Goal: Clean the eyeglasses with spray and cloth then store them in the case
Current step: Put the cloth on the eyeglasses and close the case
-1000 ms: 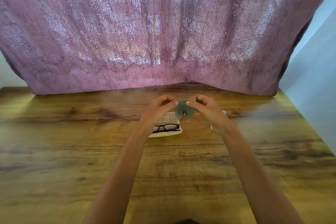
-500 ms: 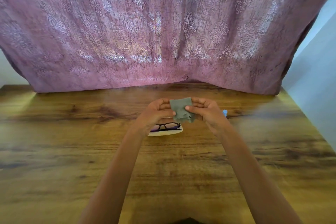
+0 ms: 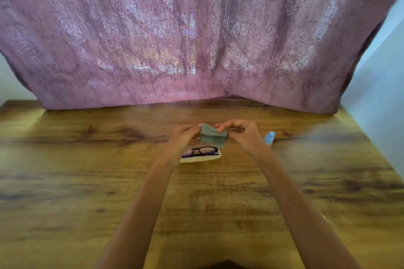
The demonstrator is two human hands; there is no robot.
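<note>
A small grey-green cloth [image 3: 212, 135] is held in the air between both hands, folded over on itself. My left hand [image 3: 183, 137] pinches its left edge and my right hand [image 3: 240, 132] pinches its right edge. Just below and nearer to me, black-framed eyeglasses [image 3: 202, 151] lie folded on a cream case [image 3: 201, 157] on the wooden table. A small pale blue spray bottle [image 3: 269, 137] stands to the right, partly hidden behind my right wrist.
The wooden table [image 3: 109, 181] stretches wide on both sides. A mauve patterned curtain [image 3: 196, 39] hangs along its far edge. A pale wall [image 3: 382, 105] borders the table on the right.
Both hands have kept hold of the cloth and turned it, so it now hangs folded in two layers. The glasses and case have not moved.
</note>
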